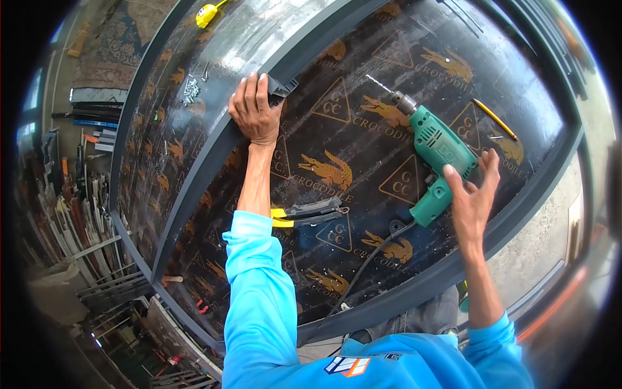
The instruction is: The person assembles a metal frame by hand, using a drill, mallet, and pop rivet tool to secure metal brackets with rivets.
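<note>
My left hand [256, 110] lies over a grey metal frame bar [223, 144], its fingers wrapped round a short grey profile piece [278, 89] at the bar's edge. On the dark printed board [382, 78] rests a green power drill [442, 146] with a long bit pointing to the upper left. My right hand [475, 191] is beside the drill's body and handle, thumb and fingers spread apart. Whether its fingertips touch the drill cannot be made out.
Yellow-and-black cutters [304, 212] lie below the middle, near the drill's cable [369, 258]. A yellow pencil [495, 120] is at the right. Screws [191, 91] and a yellow tape measure [206, 15] are at the upper left. Raised frame edges surround the board.
</note>
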Demonstrator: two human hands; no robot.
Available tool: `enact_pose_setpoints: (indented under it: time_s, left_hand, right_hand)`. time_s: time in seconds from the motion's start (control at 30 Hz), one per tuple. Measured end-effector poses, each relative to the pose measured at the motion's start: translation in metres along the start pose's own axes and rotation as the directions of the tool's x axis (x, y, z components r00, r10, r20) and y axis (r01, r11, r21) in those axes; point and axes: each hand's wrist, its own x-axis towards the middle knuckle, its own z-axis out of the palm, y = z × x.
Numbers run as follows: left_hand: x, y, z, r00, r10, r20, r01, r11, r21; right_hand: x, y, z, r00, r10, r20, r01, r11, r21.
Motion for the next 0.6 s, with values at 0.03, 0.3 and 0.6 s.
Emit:
enact_pose_setpoints:
  time_s: [0.03,0.3,0.6]
  left_hand:
    - [-0.002,0.0,-0.001,1.0,0.012,0.016,-0.012,1.0,0.005]
    - [-0.003,0.001,0.0,0.999,0.003,0.034,-0.003,1.0,0.006]
    - [0.0,0.002,0.0,1.0,-0.002,0.023,0.001,1.0,0.024]
  right_hand:
    - [-0.006,0.002,-0.007,0.99,0.129,0.06,-0.134,0.988,0.081]
    - [-0.059,-0.008,0.009,0.842,0.406,0.355,-0.539,0.604,0.587]
    - [-0.019,-0.005,0.016,0.646,0.503,0.574,-0.733,0.199,0.651]
